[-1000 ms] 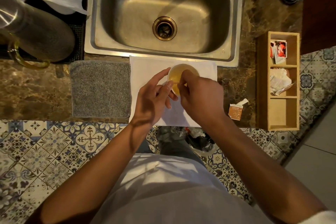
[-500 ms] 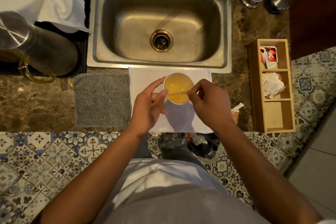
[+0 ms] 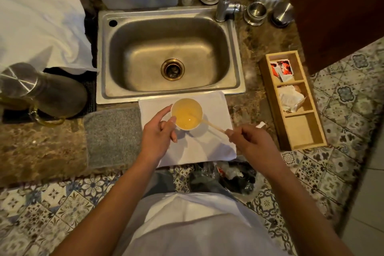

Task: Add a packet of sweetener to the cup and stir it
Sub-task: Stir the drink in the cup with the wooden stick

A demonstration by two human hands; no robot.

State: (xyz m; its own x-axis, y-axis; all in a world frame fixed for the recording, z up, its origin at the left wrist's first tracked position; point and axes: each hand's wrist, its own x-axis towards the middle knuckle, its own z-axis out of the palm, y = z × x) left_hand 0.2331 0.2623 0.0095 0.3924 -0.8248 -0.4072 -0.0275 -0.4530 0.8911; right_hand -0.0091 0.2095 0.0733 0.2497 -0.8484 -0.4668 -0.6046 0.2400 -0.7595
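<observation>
A white cup (image 3: 186, 114) of yellow liquid stands on a white napkin (image 3: 216, 147) in front of the sink. My left hand (image 3: 159, 133) holds the cup's left side with thumb and fingers. My right hand (image 3: 247, 138), to the right of the cup, pinches the outer end of a thin wooden stir stick (image 3: 212, 125). The stick slants up-left over the rim, its tip in the liquid. A torn white packet corner (image 3: 260, 124) peeks out behind my right hand.
A steel sink (image 3: 172, 56) lies behind the cup, a grey cloth (image 3: 113, 135) to its left. A wooden organizer (image 3: 294, 100) with packets stands at the right. A metal kettle (image 3: 39, 91) sits at the left; a tub, vase and steel cups line the back.
My right hand has moved right and away from above the cup, leaning the stick over the rim. The head camera has tilted up, showing more of the back counter.
</observation>
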